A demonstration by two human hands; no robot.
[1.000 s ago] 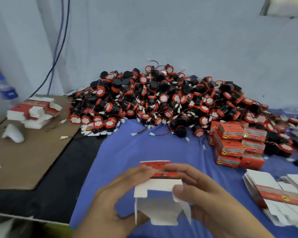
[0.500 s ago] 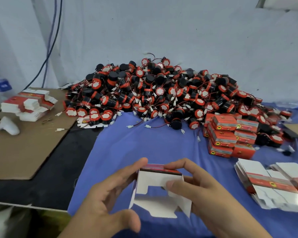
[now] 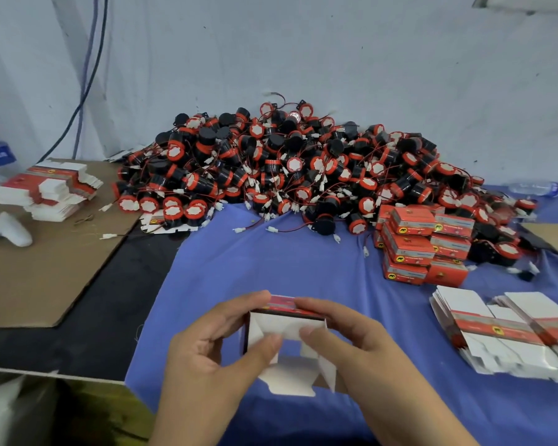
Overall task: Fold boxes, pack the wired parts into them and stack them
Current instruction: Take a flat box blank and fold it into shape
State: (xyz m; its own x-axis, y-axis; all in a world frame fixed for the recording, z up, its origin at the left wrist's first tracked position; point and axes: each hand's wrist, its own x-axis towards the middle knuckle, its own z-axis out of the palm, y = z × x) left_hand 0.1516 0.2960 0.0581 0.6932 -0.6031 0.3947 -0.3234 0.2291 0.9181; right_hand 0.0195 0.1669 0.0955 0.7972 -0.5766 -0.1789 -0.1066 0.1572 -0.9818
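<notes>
Both your hands, left (image 3: 207,352) and right (image 3: 351,342), grip the box (image 3: 284,329), fingers curled round it; press unevenly and those flaps crease.

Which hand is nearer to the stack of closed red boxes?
Right. The right hand sits near-side and left of the stack of closed red boxes; the left hand is further left, across the half-folded box both hold.
</notes>
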